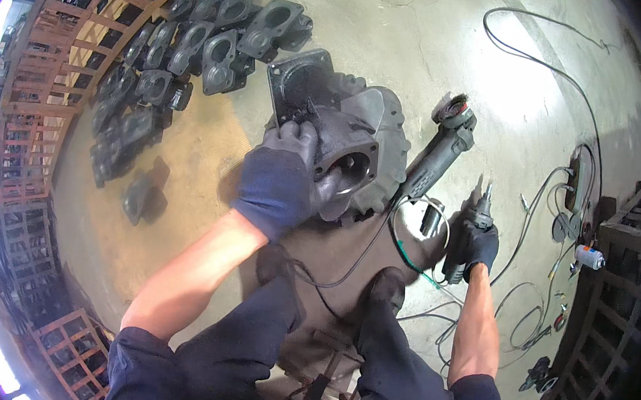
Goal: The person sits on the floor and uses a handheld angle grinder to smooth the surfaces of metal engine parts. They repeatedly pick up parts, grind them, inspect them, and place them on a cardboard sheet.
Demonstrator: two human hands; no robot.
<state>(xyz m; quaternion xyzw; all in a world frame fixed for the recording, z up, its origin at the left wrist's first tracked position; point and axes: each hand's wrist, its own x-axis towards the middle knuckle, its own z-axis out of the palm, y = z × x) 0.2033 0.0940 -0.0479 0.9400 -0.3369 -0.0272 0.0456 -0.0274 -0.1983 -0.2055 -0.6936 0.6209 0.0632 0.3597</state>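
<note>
A dark metal casting point(352, 137) with round flanged openings rests on a larger ribbed casting point(394, 133) in front of me. My left hand point(280, 172), in a dark glove, is closed on the near left side of the upper casting, beside its open bore. To the right, my gloved right hand point(481, 246) is wrapped around a die grinder point(480, 217), its thin tip pointing away from me. Between the castings and that hand, an angle grinder point(434, 159) with a wire brush at its far end leans or lies; which one I cannot tell.
Several similar castings point(220, 57) stand on the floor at far left, with one nearer casting point(141, 195). Slatted metal crates point(42, 85) line the left; another point(617, 258) stands right. A power strip point(574, 188), looping cables point(546, 21) and a small can point(590, 258) lie at right.
</note>
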